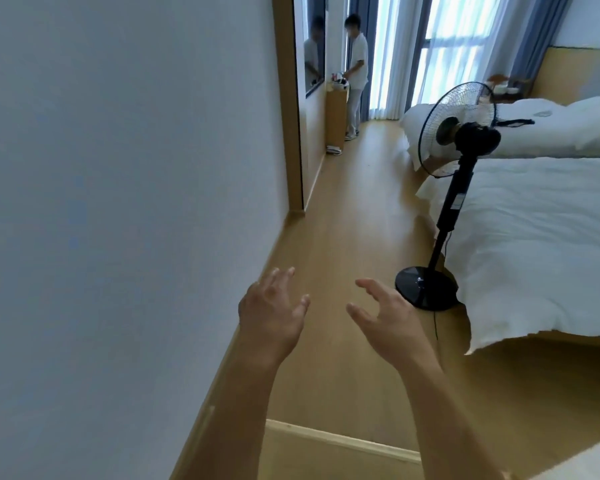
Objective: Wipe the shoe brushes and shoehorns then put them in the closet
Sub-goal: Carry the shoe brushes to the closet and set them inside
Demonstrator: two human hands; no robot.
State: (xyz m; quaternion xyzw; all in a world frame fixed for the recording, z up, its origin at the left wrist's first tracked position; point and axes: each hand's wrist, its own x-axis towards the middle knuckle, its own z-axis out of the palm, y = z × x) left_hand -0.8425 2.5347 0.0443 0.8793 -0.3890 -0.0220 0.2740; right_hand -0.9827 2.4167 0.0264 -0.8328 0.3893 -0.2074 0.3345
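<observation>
Head view, looking down a bedroom passage: both my arms reach out in front of me over the wooden floor (343, 237). My left hand (271, 313) hangs in the air with its fingers spread and loosely bent, holding nothing. My right hand (385, 320) is beside it, apart from it, fingers also spread and a little curled, gripping nothing. No shoe brush or shoehorn shows anywhere I can make out, and I can't tell where the closet is from here.

On my left runs a plain white wall (118, 202), close to my left forearm, with a wooden skirting along its foot. Further along it a wood-framed opening holds a mirror (315, 43) with a reflection in it. Past that stands a narrow wooden cabinet (336, 119) against the wall, with small items on top too blurred to name, and something pale on the floor at its foot.

A person in a white top (357, 64) stands at that cabinet, hands down at its top.

On my right a black pedestal fan (461, 140) stands on the floor, its round base just beyond my right hand, its head tilted. It narrows the path beside the near bed (551, 237), whose white duvet hangs over the edge. A second white bed (551, 129) lies behind the fan. Sheer curtains (447, 46) glow with daylight at the far end.
</observation>
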